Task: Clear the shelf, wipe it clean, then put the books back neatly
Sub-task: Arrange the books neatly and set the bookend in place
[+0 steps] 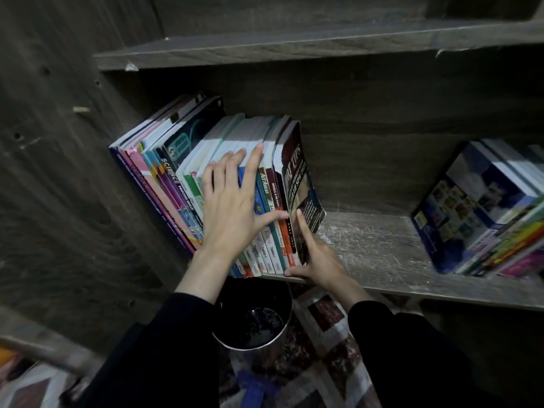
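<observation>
1. While bracing the row of books [179,184] on the shelf [376,248], keep the left hand [229,207] as found: flat across spines and top edges, fingers [253,169] straight and spread, thumb reaching toward the end book, gripping nothing.
2. Noted at the right hand [318,263]: closed on the foot of the dark-covered end book [300,184], thumb at the front lip of the shelf, index finger laid up the cover. Remaining fingers hidden behind it.
3. Located: row standing at the left end of the shelf, leaning left against the side panel [73,172]. End book bowed, curling away from its neighbours.
4. Judged step: closing up and squaring this row. Pale streaks on the bare board; wiped or not, cannot tell.
5. Recommended: press the end book in at its lower half first, then flatten the bowed cover against the row. Push spines back level with the front lip; several appear to overhang.
6. Risk: slippage over the lip into the bin [253,322] directly below. Keep the thumb under the lower spine ends.
7. Second stack [482,207] at the right end, well apart. Leave alone.
</observation>
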A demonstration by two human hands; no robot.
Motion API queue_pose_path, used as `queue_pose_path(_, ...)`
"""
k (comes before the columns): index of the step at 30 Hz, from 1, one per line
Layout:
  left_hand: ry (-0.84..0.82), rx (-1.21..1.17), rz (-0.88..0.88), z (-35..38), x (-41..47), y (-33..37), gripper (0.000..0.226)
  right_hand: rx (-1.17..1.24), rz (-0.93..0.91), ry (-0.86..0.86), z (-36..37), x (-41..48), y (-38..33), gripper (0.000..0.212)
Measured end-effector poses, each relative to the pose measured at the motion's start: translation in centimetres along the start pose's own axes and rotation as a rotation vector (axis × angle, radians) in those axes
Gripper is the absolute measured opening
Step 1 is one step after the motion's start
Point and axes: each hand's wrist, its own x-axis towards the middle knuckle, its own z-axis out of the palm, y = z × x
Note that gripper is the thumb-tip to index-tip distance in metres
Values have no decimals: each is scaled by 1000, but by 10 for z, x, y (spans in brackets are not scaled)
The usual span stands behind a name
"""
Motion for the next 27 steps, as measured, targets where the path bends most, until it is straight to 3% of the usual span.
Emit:
queue_pose_path(10,-14,3,-66,-3,0,8,103,-13,96,-4,7,-2,-7,131)
queue_pose_path(13,-51,2,-92,-8,1,9,102,125,86,-78,5,-10,-5,126)
queue_pose_path(16,-83,-1,-137,-14,3,18,102,390,123,-121,-8,-24,2,107)
queue_pose_path(18,-97,-28,-209,-16,3,31,100,474,195,-12,-20,-35,9,89)
queue_pose_path(22,-60,-215,-375,-13,-2,75,95,588,244,362,-66,-68,27,48)
queue_pose_path(24,-10,-276,-296,-8,-9,108,89,571,226,565,-97,-89,37,41)
queue_pose_path(27,-72,-371,-97,-1,-13,164,82,392,206,862,-141,-112,54,39)
